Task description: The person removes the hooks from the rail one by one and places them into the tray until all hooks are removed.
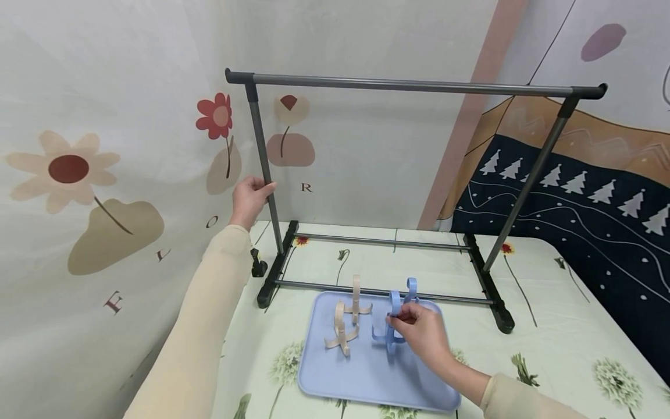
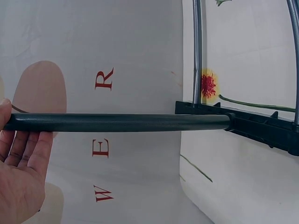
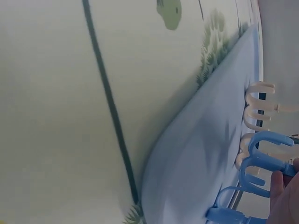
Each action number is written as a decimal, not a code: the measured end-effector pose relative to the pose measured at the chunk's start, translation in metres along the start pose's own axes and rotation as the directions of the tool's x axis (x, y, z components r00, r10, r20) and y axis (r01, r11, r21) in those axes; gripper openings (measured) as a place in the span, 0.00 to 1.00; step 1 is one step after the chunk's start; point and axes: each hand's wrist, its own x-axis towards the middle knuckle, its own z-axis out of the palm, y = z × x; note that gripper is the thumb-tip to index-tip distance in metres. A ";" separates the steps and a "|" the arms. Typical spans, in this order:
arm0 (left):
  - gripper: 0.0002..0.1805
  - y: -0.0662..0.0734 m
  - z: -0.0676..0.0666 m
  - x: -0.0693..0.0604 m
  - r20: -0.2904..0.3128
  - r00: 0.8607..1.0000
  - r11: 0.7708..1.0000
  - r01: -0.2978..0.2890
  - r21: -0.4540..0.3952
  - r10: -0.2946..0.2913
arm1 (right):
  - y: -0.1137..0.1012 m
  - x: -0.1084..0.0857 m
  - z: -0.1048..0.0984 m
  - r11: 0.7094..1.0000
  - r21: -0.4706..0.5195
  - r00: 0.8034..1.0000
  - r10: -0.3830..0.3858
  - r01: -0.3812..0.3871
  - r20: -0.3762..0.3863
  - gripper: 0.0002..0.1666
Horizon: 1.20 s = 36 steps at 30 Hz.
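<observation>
My left hand [image 1: 248, 202] grips the left upright post [image 1: 259, 131] of a grey metal garment rack; in the left wrist view its thumb and fingers lie on opposite sides of the post [image 2: 117, 122]. My right hand [image 1: 423, 337] pinches a blue multi-prong hook [image 1: 391, 334] by its upper part, over the blue tray [image 1: 361, 384]. Just behind it is a second blue hook [image 1: 412, 286], partly hidden. Two beige hooks [image 1: 356, 299] of the same form stand on the tray to the left. The right wrist view shows the held blue hook's curved prongs [image 3: 257, 161].
The rack's top bar [image 1: 413, 85] spans above, and black feet [image 1: 491, 285] stand on the flowered tablecloth [image 1: 570, 326]. A small black object [image 1: 258, 265] lies beside the left foot. Printed cloth [image 1: 366, 157] hangs behind.
</observation>
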 end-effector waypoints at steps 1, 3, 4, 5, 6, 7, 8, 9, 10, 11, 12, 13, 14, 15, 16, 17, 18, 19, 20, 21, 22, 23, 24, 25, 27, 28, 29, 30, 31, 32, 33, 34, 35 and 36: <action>0.18 0.001 0.000 -0.001 0.000 1.000 1.000 -0.001 0.006 0.001 | 0.001 -0.001 0.001 1.000 0.000 1.000 0.004 -0.004 0.000 0.09; 0.18 0.001 0.000 -0.001 -0.001 1.000 1.000 -0.002 0.008 0.002 | 0.002 -0.002 0.002 1.000 0.006 1.000 0.014 -0.014 0.002 0.08; 0.18 0.001 0.000 -0.001 0.000 1.000 1.000 -0.003 0.010 0.003 | 0.002 -0.002 0.003 1.000 0.008 1.000 0.019 -0.019 0.003 0.08; 0.18 0.001 0.000 -0.001 -0.001 1.000 1.000 -0.001 0.011 0.001 | 0.002 -0.003 0.004 1.000 0.010 1.000 0.024 -0.024 0.003 0.08; 0.18 0.001 0.000 -0.001 0.000 1.000 1.000 -0.002 0.013 0.002 | 0.003 -0.003 0.004 1.000 0.012 1.000 0.026 -0.026 0.002 0.08; 0.17 0.001 0.000 -0.001 0.000 1.000 1.000 0.000 0.013 0.000 | 0.004 -0.004 0.005 0.999 0.013 1.000 0.030 -0.030 0.003 0.08; 0.17 0.001 0.000 -0.001 0.000 1.000 1.000 0.001 0.011 -0.001 | 0.005 -0.005 0.006 0.999 0.010 0.999 0.033 -0.033 0.004 0.08; 0.17 0.001 0.000 0.000 0.000 1.000 1.000 0.003 0.011 -0.003 | 0.006 -0.005 0.007 0.999 0.005 0.999 0.037 -0.037 0.006 0.09; 0.16 0.000 0.001 0.000 0.000 1.000 1.000 0.004 0.011 -0.004 | 0.007 -0.006 0.007 0.999 0.001 0.999 0.038 -0.038 0.009 0.09; 0.16 0.000 0.001 0.000 -0.001 1.000 1.000 0.005 0.010 -0.005 | 0.008 -0.007 0.008 0.999 -0.004 0.999 0.042 -0.042 0.012 0.09; 0.16 0.000 0.001 0.001 -0.001 1.000 1.000 0.005 0.008 -0.005 | 0.009 -0.007 0.009 0.999 -0.008 0.999 0.043 -0.042 0.014 0.09; 0.16 -0.001 0.001 0.001 -0.002 1.000 1.000 0.006 0.007 -0.006 | 0.010 -0.008 0.010 0.999 -0.013 0.999 0.044 -0.044 0.017 0.09; 0.16 -0.001 0.002 0.002 -0.001 1.000 1.000 0.005 0.007 -0.005 | 0.011 -0.008 0.010 0.999 -0.014 0.999 0.044 -0.044 0.020 0.09; 0.16 -0.001 0.002 0.002 -0.001 1.000 1.000 0.005 0.008 -0.005 | 0.012 -0.009 0.011 0.999 -0.013 0.999 0.044 -0.043 0.022 0.09; 0.16 -0.001 0.002 0.002 -0.001 1.000 1.000 0.005 0.008 -0.005 | 0.012 -0.010 0.011 0.999 -0.013 0.999 0.041 -0.041 0.024 0.09; 0.16 -0.001 0.002 0.002 0.001 1.000 1.000 0.002 0.009 -0.002 | 0.013 -0.010 0.011 0.999 -0.013 0.999 0.040 -0.040 0.025 0.10; 0.16 -0.001 0.002 0.002 0.001 1.000 1.000 0.002 0.009 -0.002 | 0.013 -0.010 0.011 0.999 -0.014 0.999 0.037 -0.037 0.027 0.10; 0.16 -0.001 0.002 0.002 0.001 1.000 1.000 0.002 0.009 -0.002 | 0.014 -0.011 0.011 0.999 -0.011 0.999 0.036 -0.036 0.031 0.10; 0.16 -0.001 0.002 0.002 0.001 1.000 1.000 0.001 0.007 -0.001 | 0.014 -0.011 0.011 0.999 -0.010 0.999 0.034 -0.034 0.034 0.10; 0.16 0.000 0.001 0.002 0.000 1.000 1.000 0.000 0.007 0.000 | 0.014 -0.011 0.011 0.999 -0.010 0.999 0.032 -0.032 0.037 0.11; 0.16 0.000 0.001 0.001 0.000 1.000 1.000 -0.001 0.005 0.001 | 0.014 -0.011 0.010 0.999 -0.011 0.999 0.031 -0.030 0.040 0.11; 0.16 0.000 0.001 0.001 0.000 1.000 1.000 -0.003 0.004 0.003 | 0.014 -0.012 0.010 0.999 -0.011 0.999 0.030 -0.030 0.041 0.11; 0.16 0.000 0.001 0.001 -0.001 1.000 1.000 -0.001 0.001 0.001 | 0.014 -0.012 0.010 1.000 -0.011 0.999 0.030 -0.030 0.044 0.11; 0.16 0.001 0.001 0.001 -0.001 1.000 1.000 -0.002 0.001 0.002 | 0.014 -0.012 0.009 0.999 -0.007 0.998 0.036 -0.035 0.045 0.12; 0.16 0.000 0.002 0.002 -0.002 1.000 1.000 -0.002 0.006 0.002 | 0.014 -0.013 0.008 0.999 0.008 0.998 0.043 -0.043 0.050 0.12; 0.17 0.000 0.002 0.002 -0.003 1.000 1.000 -0.002 0.008 0.002 | 0.013 -0.013 0.007 0.999 0.014 0.997 0.049 -0.050 0.052 0.12; 0.17 0.000 0.002 0.002 -0.005 1.000 1.000 0.000 0.014 0.000 | 0.013 -0.014 0.005 0.998 0.023 0.997 0.051 -0.052 0.056 0.12; 0.16 -0.001 0.002 0.003 -0.007 1.000 1.000 0.003 0.018 -0.003 | 0.012 -0.015 0.004 0.998 0.029 0.997 0.055 -0.056 0.061 0.12; 0.16 -0.001 0.002 0.003 -0.009 1.000 1.000 0.004 0.024 -0.004 | 0.011 -0.016 0.002 0.997 0.035 0.996 0.062 -0.064 0.063 0.13; 0.16 -0.001 0.002 0.003 -0.009 1.000 1.000 0.007 0.029 -0.007 | 0.011 -0.017 -0.001 0.997 0.040 0.995 0.068 -0.071 0.067 0.14; 0.16 -0.002 0.002 0.003 -0.007 1.000 0.999 0.006 0.037 -0.006 | 0.011 -0.019 -0.003 0.996 0.044 0.995 0.074 -0.077 0.068 0.15; 0.16 -0.002 0.001 0.002 -0.002 1.000 0.999 0.007 0.048 -0.007 | 0.010 -0.020 -0.006 0.995 0.041 0.994 0.085 -0.088 0.071 0.16; 0.16 -0.003 0.000 0.001 0.004 1.000 0.998 0.007 0.062 -0.008 | 0.011 -0.021 -0.009 0.995 0.038 0.993 0.090 -0.093 0.073 0.17; 0.16 -0.004 -0.001 0.000 0.012 1.000 0.997 0.007 0.078 -0.008 | 0.011 -0.022 -0.013 0.994 0.035 0.992 0.102 -0.104 0.073 0.18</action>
